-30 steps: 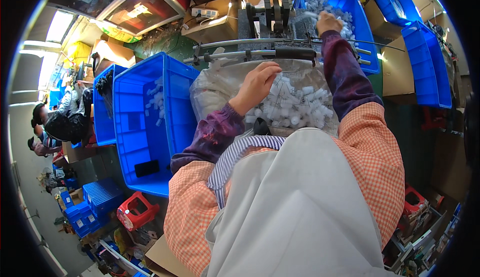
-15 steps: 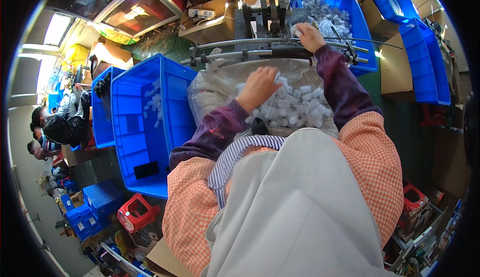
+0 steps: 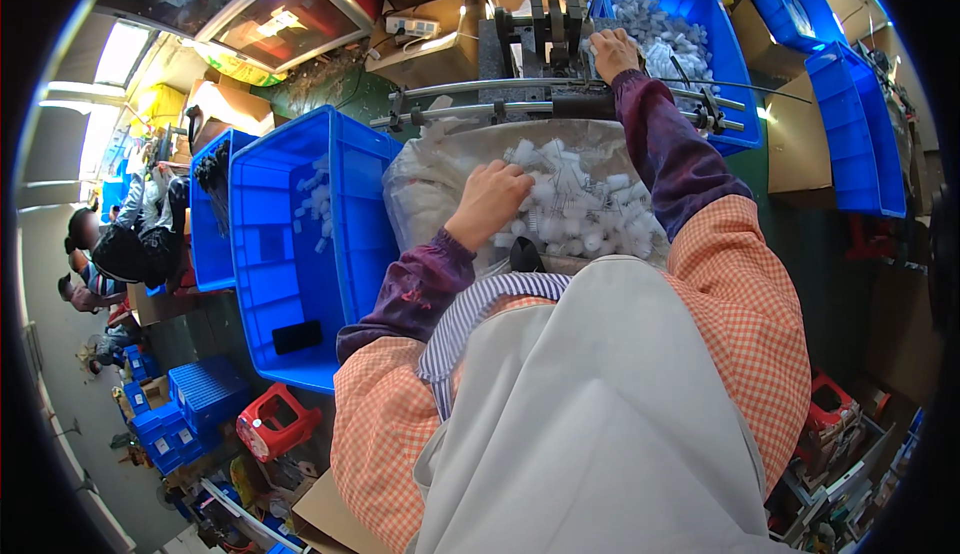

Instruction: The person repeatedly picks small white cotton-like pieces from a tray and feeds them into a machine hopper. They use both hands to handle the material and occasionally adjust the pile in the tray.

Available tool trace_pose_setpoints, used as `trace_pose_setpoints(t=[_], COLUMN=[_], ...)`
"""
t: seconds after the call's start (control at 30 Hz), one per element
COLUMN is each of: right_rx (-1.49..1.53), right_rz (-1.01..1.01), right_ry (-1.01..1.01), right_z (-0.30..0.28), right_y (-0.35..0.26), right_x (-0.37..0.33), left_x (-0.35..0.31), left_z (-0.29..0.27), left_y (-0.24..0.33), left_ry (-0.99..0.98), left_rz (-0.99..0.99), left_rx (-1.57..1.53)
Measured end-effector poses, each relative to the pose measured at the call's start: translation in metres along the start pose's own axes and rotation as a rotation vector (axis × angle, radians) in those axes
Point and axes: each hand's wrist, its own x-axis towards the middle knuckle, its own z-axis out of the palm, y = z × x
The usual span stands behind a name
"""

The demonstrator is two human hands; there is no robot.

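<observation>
In my head view, my left hand [image 3: 490,197] is half curled at the white plastic pieces [image 3: 592,209] heaped before me, my right hand [image 3: 613,54] bent beside the dark machine [image 3: 556,26]; I cannot tell what either grips. The sticker [image 3: 259,438] on the red stool [image 3: 284,442] is unreadably small.

Clear plastic sheet [image 3: 415,189]: wrinkled, spread in front of the wearer; support beneath hidden. Directly on it, a loose heap of white parts [image 3: 590,216], small, ribbed cylinders, lying at mixed angles, many touching. Left bin [image 3: 268,219], blue: a scatter of grey-white pieces [image 3: 318,204] toward its far end; a black slab [image 3: 297,336] flat near its close end. Far bin [image 3: 733,62], blue: pale pieces [image 3: 665,32] piled inside. Floor [image 3: 785,254]: dark green, red stool [image 3: 278,422] standing at left.
</observation>
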Motion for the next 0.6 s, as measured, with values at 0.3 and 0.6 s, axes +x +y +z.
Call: trace_pose_setpoints(t=[0.3,0.6], right_rx=[0.062,0.112], right_rz=[0.013,0.083], right_ry=[0.050,-0.106], right_z=[0.005,0.003], right_y=[-0.001,0.004], right_x=[-0.001,0.004], left_x=[-0.003,0.003], left_z=[0.012,0.022], left_y=[-0.003,-0.004], left_ry=[0.055,0.128], left_rz=[-0.112,-0.057], left_rx=[-0.197,-0.419])
